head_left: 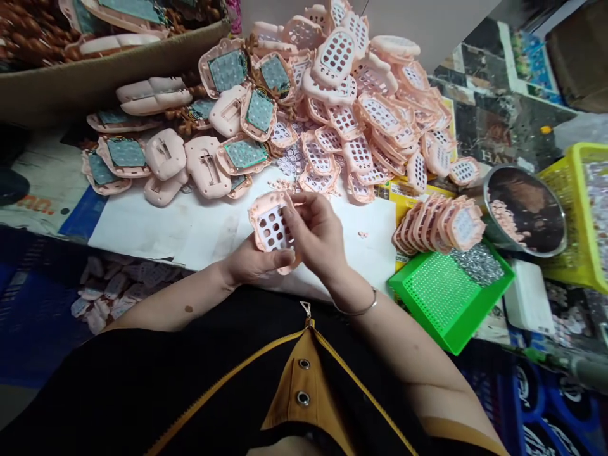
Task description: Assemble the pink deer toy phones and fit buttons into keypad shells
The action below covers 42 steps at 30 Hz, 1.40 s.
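Observation:
My left hand (pixel 254 261) grips a pink plastic keypad shell (pixel 270 226) with rows of holes, held just above the white sheet (pixel 190 228). My right hand (pixel 317 235) is curled over the shell's right side, fingertips pinched at its top edge; whether a small part is in them I cannot make out. Tiny pink button pieces (pixel 285 185) lie on the sheet just beyond the shell.
A big heap of pink shells (pixel 365 95) fills the back. Shells with green circuit boards (pixel 237 152) lie left. A row of stacked shells (pixel 439 223) rests by a green tray (pixel 446 297), metal bowl (pixel 525 209) and yellow basket (pixel 577 215). A cardboard box (pixel 95 76) sits far left.

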Tool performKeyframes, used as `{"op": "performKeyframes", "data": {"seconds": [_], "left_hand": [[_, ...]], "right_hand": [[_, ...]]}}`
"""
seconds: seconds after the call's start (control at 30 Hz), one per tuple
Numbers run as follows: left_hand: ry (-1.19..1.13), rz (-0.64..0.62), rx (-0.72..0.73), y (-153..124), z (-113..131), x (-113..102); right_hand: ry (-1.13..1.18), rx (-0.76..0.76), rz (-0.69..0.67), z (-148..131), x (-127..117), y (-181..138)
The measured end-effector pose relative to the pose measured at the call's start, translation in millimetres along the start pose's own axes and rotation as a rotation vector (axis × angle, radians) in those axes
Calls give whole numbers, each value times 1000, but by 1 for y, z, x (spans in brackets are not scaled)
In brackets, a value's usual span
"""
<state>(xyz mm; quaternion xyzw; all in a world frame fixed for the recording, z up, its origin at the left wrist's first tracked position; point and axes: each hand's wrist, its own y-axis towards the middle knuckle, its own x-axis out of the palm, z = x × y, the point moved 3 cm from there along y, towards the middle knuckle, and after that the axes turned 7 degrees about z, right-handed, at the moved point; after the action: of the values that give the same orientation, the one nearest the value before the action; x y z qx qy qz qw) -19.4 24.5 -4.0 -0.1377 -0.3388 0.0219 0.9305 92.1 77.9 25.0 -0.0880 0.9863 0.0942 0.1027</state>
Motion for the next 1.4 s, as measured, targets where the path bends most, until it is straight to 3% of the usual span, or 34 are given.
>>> {"op": "performKeyframes", "data": {"seconds": [0.07, 0.13, 0.27, 0.4, 0.57, 0.73, 0.83, 0.97, 1.13, 1.27, 1.4], "left_hand": [[-68, 93, 8, 0, 7, -8], [-182, 143, 2, 0, 17, -14], [-252, 75, -40, 2, 33, -17], [-225, 60, -26, 5, 33, -22], [-187, 127, 42, 7, 31, -26], [-199, 173, -2, 9, 31, -29], [-208, 129, -36, 9, 29, -30], [-228, 83, -77, 8, 24, -28], [-168, 67, -54, 4, 19, -19], [-47, -39, -29, 0, 15, -8], [27, -185, -149, -3, 7, 3]], "right_hand": [[21, 10, -60, 0, 8, 4], [-83, -82, -51, -2, 5, 21], [-573, -305, 100, 8, -5, 80], [-963, -368, -56, 33, 18, 122], [-1053, -458, -150, 40, 30, 119], [-872, -411, 13, 25, -7, 105], [-525, -151, 145, 28, -31, 94], [8, 206, 218, 41, -47, 67], [286, 413, 217, 40, -53, 33], [276, 467, 123, 30, -58, 18], [287, 441, 38, 25, -60, 7]]}}
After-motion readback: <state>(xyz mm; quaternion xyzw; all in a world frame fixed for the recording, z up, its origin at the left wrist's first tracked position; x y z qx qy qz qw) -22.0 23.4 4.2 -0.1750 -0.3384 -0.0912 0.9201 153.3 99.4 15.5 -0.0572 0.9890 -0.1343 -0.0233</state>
